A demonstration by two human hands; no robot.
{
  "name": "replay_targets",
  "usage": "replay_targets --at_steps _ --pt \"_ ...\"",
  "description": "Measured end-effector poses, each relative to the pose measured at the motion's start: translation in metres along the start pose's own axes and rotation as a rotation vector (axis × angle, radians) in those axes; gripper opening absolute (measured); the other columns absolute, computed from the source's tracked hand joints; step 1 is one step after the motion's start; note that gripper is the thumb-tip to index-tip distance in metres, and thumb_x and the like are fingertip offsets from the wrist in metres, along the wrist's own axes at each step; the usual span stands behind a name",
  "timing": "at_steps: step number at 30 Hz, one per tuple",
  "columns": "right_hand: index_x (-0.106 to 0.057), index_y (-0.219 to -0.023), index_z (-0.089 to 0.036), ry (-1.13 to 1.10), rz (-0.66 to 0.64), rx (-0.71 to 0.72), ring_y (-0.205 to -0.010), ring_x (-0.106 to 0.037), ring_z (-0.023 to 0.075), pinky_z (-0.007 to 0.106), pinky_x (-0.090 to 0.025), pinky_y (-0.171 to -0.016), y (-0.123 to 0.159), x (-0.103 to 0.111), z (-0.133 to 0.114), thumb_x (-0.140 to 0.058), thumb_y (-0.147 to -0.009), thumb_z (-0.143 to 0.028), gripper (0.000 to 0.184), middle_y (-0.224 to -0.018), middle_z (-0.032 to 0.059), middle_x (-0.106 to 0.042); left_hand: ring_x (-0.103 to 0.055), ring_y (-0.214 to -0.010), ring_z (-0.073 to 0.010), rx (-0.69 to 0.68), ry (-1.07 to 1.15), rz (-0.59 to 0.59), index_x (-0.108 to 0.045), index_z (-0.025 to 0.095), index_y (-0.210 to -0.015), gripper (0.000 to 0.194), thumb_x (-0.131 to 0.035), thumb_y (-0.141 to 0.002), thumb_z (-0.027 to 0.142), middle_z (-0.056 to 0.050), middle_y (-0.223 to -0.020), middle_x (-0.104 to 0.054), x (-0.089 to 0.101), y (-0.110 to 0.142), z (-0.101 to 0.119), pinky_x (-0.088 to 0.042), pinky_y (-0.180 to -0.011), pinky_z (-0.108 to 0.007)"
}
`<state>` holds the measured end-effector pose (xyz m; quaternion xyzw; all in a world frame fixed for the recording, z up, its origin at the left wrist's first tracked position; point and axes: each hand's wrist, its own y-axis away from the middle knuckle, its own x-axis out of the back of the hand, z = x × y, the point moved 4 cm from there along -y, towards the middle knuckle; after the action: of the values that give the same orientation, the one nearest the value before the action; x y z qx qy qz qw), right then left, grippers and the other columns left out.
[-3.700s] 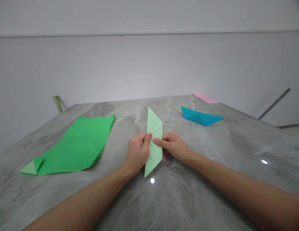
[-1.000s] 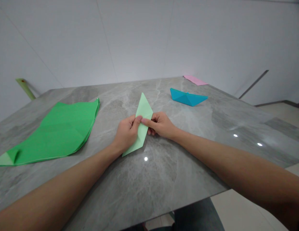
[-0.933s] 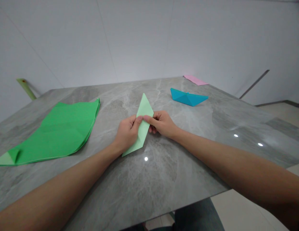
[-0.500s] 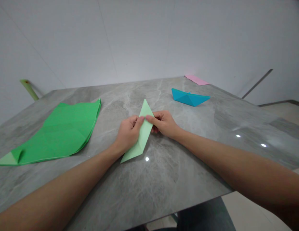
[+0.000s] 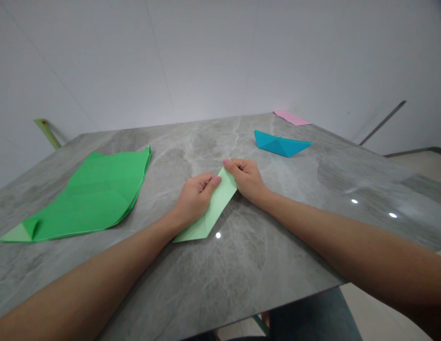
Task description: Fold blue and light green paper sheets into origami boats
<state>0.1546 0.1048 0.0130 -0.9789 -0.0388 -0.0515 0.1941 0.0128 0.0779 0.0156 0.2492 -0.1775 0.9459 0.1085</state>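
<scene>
Mint origami paper (image 5: 215, 213), folded narrow, lies pinched at its tip by the right hand (image 5: 247, 179), while the left hand (image 5: 194, 199) presses closed fingers on it; a finished teal paper boat (image 5: 280, 144) sits toward one o'clock.

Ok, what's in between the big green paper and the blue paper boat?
In the head view, the pale green folded paper lies between the big green paper and the blue paper boat, held by the left hand and the right hand.

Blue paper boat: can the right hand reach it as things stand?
Probably yes: the paper boat lies just beyond the right hand with nothing between, though that hand grips the pale green folded paper.
</scene>
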Motion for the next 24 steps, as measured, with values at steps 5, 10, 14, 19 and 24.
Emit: replay_targets --at_steps 5,10,14,19,24 --pt "-0.031 -0.050 -0.021 0.005 0.081 -0.012 -0.043 -0.026 0.0060 0.023 -0.019 -0.040 -0.001 0.003 0.002 -0.053 -0.083 -0.050 0.049 -0.048 -0.0059 -0.028 -0.034 -0.053 -0.0102 0.032 0.000 -0.027 -0.042 0.018 -0.060 0.038 -0.045 -0.090 0.041 0.005 -0.056 -0.036 -0.003 -0.001 0.000 -0.026 -0.051 -0.025" --pt "-0.045 -0.050 -0.019 -0.016 0.121 -0.100 -0.040 -0.033 0.0071 0.022 -0.024 -0.038 -0.003 0.007 0.007 -0.052 -0.084 -0.048 0.045 -0.044 -0.0049 -0.037 -0.034 -0.050 -0.0094 0.096 0.069 -0.093 -0.048 0.018 -0.061 0.039 -0.047 -0.087 0.048 0.005 -0.055 -0.038 -0.005 0.000 -0.001 -0.025 -0.046 -0.023" --pt "-0.047 -0.050 -0.018 0.030 0.117 -0.045 -0.041 -0.033 0.0066 0.022 -0.025 -0.039 -0.003 0.008 0.003 -0.052 -0.085 -0.049 0.047 -0.045 -0.0050 -0.037 -0.033 -0.044 -0.0081 0.217 0.131 -0.192 -0.052 0.017 -0.061 0.044 -0.051 -0.082 0.056 0.004 -0.051 -0.041 -0.007 0.002 -0.006 -0.022 -0.041 -0.022" --pt "-0.041 -0.049 -0.018 0.080 0.119 0.023 -0.043 -0.030 0.0057 0.022 -0.023 -0.040 -0.003 0.008 -0.002 -0.054 -0.086 -0.053 0.053 -0.047 -0.0057 -0.033 -0.036 -0.043 -0.0079 0.233 0.220 -0.309 -0.053 0.017 -0.063 0.042 -0.052 -0.081 0.054 0.004 -0.051 -0.044 -0.011 0.002 -0.009 -0.025 -0.040 -0.021" --pt "-0.043 -0.049 -0.019 -0.011 0.011 -0.061 -0.037 -0.035 0.0063 0.021 -0.024 -0.036 0.000 0.004 0.002 -0.057 -0.085 -0.055 0.053 -0.041 -0.0056 -0.039 -0.034 -0.046 -0.0077 0.142 0.148 -0.071 -0.052 0.016 -0.060 0.043 -0.050 -0.085 0.050 0.004 -0.052 -0.040 -0.003 0.001 -0.009 -0.023 -0.041 -0.021"
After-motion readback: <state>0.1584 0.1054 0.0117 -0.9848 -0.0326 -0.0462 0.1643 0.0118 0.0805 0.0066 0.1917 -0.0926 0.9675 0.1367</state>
